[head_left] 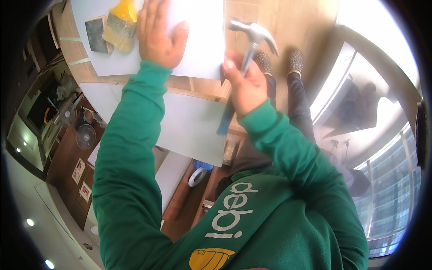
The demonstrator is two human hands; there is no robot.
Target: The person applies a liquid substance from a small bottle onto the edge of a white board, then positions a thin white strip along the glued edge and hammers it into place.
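My left hand (159, 38) lies flat on a white board (198, 63), its fingers stretched toward the far side and the thumb apart. In my right hand (246, 85) is a claw hammer (254, 32), gripped along its shaft just off the board's right edge. The metal head points away from me, and the blue end of the handle sticks out below my fist. Left of my left hand, a wide paintbrush (120, 29) with a yellow handle and pale bristles rests on the board. Its ferrule partly overlaps a dark-faced block (96, 33) beside it.
Beneath the board is a wooden frame (202, 87), with a pale panel (189, 119) on a lower level nearer me. A white ring-shaped roll (197, 177) lies lower down. Spotted shoes (295, 60) stand on the wooden floor (288, 27). Glass windows (387, 180) line the right.
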